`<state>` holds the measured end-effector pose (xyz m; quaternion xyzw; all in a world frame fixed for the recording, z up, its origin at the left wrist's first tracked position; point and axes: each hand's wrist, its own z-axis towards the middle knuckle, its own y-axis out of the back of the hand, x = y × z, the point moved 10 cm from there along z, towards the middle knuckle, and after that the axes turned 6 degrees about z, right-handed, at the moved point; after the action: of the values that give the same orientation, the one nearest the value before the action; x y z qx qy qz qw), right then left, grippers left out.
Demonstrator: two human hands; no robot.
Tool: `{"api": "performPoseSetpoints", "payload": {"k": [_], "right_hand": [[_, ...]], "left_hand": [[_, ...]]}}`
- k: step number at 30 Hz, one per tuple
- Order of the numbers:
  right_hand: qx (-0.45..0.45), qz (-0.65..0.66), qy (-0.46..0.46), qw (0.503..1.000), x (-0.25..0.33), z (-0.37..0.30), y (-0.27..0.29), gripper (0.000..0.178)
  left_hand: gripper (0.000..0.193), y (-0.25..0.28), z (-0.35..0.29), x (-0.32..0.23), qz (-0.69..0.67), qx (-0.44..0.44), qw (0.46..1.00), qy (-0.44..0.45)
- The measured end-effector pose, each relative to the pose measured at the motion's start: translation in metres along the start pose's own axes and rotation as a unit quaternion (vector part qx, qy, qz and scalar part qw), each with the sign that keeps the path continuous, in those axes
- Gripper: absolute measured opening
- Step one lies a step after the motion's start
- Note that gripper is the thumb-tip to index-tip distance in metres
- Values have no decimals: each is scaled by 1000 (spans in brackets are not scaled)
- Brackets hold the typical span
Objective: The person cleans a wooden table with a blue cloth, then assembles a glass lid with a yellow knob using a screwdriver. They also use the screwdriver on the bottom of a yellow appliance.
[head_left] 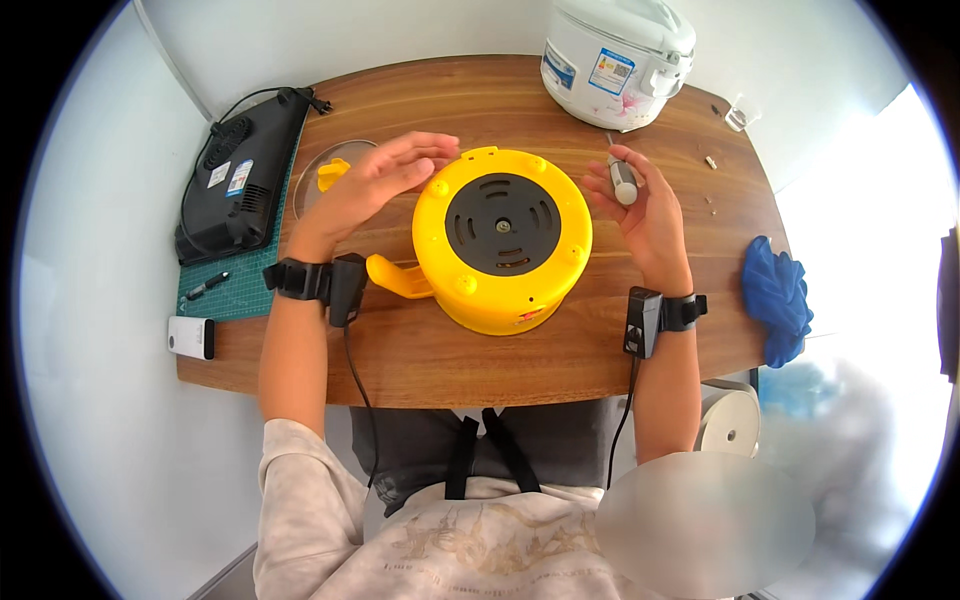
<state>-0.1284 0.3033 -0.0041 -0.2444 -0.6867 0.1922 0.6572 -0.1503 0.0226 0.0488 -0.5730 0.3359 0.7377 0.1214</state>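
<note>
A yellow electric pot (433, 215) stands upside down on the table, its round dark grey base plate (480, 235) facing up with a metal piece at the centre. The pot's yellow handle (400, 278) points to the left. Beside the pot's far left rim, my left hand (385, 180) is held with fingers stretched out and nothing in it. To the right of the pot, my right hand (650, 215) holds a screwdriver (622, 180) with a grey and white handle, its thin shaft pointing away from me. The screwdriver is apart from the base plate.
Behind my left hand lies a clear round lid (310, 190) with a yellow knob. An upturned black appliance (240, 180), a pen (207, 286) and a white power bank (190, 337) are at left. A rice cooker (615, 70) stands far right; a blue cloth (775, 300) hangs at the right edge.
</note>
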Motion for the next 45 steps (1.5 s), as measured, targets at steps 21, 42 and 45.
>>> {"api": "performPoseSetpoints", "payload": {"k": [21,42,45], "right_hand": [[-81,-370,316,870,105,-44,-51,41],[100,-405,277,866,99,-79,-167,52],[79,-416,265,866,98,-80,-163,51]], "left_hand": [[84,-37,-24,29,-152,65,986,4],[60,-32,-26,27,-112,48,992,-14],[65,-33,-26,28,-94,35,995,10]]}}
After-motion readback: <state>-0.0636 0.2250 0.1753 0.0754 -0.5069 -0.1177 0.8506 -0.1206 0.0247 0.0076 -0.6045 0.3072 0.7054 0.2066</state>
